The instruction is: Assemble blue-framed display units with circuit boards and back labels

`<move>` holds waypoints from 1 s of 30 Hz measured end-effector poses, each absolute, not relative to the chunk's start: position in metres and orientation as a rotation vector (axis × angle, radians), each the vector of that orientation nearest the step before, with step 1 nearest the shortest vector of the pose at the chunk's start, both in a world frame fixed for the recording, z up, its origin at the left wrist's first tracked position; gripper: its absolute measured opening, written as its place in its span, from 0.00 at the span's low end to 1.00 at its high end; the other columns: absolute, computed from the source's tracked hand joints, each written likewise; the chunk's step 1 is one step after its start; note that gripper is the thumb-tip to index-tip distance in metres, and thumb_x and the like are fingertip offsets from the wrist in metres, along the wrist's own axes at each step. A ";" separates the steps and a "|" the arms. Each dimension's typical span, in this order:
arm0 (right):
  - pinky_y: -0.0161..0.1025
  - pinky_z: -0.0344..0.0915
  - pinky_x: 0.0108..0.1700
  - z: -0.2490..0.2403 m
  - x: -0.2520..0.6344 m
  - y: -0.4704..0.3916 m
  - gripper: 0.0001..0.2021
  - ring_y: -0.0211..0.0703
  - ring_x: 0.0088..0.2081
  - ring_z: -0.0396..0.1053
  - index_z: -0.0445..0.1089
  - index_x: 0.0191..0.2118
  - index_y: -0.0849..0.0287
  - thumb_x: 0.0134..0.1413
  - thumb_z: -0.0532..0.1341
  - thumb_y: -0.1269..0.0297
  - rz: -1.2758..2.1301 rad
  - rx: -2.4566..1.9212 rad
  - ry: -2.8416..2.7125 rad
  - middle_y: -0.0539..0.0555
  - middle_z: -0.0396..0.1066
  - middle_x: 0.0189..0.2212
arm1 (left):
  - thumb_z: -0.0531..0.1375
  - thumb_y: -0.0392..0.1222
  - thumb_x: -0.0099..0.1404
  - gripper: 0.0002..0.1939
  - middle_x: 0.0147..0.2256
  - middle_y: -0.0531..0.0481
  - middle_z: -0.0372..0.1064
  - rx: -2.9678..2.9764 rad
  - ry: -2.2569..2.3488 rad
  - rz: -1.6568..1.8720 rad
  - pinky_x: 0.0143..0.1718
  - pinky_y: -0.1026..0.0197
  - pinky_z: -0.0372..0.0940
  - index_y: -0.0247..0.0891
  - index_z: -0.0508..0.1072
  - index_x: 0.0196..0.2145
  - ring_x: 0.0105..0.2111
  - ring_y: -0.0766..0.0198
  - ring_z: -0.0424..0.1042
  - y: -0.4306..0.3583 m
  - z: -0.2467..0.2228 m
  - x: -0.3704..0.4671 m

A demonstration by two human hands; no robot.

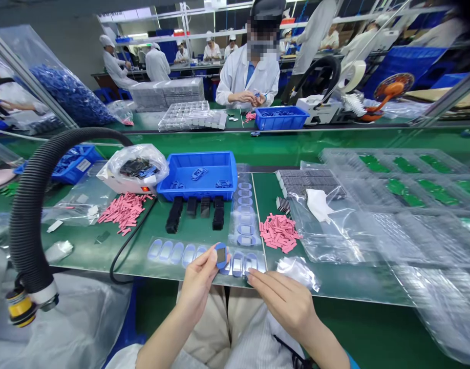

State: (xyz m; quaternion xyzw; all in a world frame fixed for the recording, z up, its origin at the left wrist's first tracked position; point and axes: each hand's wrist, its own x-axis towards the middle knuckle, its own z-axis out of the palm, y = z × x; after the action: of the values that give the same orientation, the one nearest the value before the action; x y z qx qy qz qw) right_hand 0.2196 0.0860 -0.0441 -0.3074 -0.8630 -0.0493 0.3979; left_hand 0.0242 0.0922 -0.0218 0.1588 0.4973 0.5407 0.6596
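My left hand (201,274) pinches a small blue oval device casing (221,255) with a grey display window, held just above the table's front edge. Beneath it lies a clear sheet of blue oval stickers (177,252), partly covered by the casing and fingers. My right hand (283,294) is at the right end of this sheet, its fingers pressed together and their tips at the last oval sticker (252,259). Its thumb is hidden, so what the fingertips pinch does not show clearly. A second sticker sheet (246,215) runs away from me behind the first.
Pink strips lie in a left pile (123,211) and a right pile (280,232). A blue bin (198,192) with several blue casings stands behind black stacked parts (174,215). Clear trays (407,179) fill the right; a black hose (27,205) arches at left. A co-worker (250,77) sits opposite.
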 end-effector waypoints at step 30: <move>0.45 0.64 0.43 -0.029 0.213 0.136 0.12 0.48 0.43 0.72 0.70 0.46 0.61 0.63 0.54 0.63 -0.097 -1.119 -2.161 0.56 0.76 0.41 | 0.69 0.49 0.50 0.19 0.33 0.42 0.80 0.588 0.997 1.300 0.50 0.51 0.64 0.35 0.80 0.38 0.37 0.52 0.78 0.123 -0.016 0.057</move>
State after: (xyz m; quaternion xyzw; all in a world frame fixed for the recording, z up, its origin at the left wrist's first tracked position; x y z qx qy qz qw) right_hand 0.2130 0.1358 -0.0290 -0.4313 -0.8326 -0.0373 0.3455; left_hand 0.0571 0.1229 -0.0162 0.2582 0.4379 0.5709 0.6447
